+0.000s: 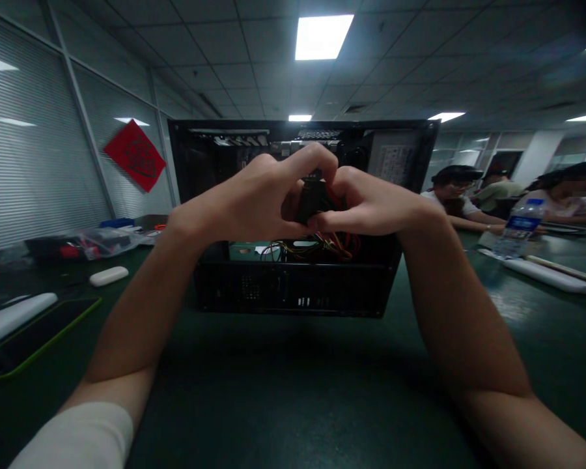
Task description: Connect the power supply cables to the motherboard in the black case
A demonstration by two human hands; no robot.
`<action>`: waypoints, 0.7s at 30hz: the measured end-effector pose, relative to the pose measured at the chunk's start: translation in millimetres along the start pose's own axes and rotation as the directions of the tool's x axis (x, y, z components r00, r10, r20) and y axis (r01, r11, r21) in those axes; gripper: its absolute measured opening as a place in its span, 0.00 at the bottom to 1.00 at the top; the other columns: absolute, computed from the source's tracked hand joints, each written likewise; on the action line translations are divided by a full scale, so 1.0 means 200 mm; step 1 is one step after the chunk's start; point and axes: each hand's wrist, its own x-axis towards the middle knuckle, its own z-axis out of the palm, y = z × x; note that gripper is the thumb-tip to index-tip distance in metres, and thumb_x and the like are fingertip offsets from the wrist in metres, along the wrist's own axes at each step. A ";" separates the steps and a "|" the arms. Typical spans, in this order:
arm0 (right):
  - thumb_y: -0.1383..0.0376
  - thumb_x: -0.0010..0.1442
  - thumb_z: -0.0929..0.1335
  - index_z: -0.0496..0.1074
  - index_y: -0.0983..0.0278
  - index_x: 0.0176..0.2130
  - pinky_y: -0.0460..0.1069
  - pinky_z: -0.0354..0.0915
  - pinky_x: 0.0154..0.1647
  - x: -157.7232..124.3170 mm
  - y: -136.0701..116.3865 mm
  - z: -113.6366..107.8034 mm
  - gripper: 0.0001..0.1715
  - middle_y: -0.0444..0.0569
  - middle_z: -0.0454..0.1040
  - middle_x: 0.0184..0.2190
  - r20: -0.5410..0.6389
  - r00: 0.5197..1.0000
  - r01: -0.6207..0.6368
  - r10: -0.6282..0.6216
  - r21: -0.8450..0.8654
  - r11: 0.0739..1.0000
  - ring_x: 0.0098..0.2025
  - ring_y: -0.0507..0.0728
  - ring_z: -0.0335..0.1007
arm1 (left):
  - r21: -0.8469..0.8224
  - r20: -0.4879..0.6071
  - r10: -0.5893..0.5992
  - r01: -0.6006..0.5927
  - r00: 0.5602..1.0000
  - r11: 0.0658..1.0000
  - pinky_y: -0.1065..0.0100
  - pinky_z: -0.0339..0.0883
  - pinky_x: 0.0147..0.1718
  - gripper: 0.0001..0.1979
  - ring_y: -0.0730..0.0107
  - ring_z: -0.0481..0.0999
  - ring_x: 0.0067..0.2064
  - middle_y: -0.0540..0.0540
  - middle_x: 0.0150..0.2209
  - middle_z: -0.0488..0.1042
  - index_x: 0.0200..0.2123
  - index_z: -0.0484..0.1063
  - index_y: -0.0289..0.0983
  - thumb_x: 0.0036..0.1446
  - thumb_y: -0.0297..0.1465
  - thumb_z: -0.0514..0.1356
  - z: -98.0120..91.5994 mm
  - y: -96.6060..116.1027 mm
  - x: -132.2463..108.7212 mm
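Observation:
Both of my hands meet in front of an open black computer case (293,286) standing on the table. Between my fingers is a dark cable connector (312,200), with red wires close by on its right. My left hand (268,192) is closed on it, index finger arched over the top and thumb below. From the right, my right hand (366,198) pinches at the same connector with bent fingers. Yellow, red and black wires (342,247) hang inside the case below my hands. A labelled metal power supply (390,159) sits at the case's upper right. The connector's far side is hidden.
On the left of the green table (293,404) lie a white mouse (109,276), a dark mat with a green edge (43,335) and plastic-bagged items (110,242). A water bottle (520,228) stands at right. Other people (454,189) sit beyond it.

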 end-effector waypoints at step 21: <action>0.48 0.74 0.64 0.78 0.67 0.38 0.46 0.59 0.29 -0.06 -0.02 -0.06 0.27 0.45 0.72 0.28 -0.251 0.968 -0.035 -0.011 -0.180 0.983 0.30 0.51 0.65 | 0.154 0.018 -0.127 0.123 0.992 0.980 0.65 0.68 0.32 0.28 0.68 0.75 0.32 0.51 0.32 0.77 0.62 0.68 0.39 0.62 0.40 0.67 -0.14 -0.12 -0.05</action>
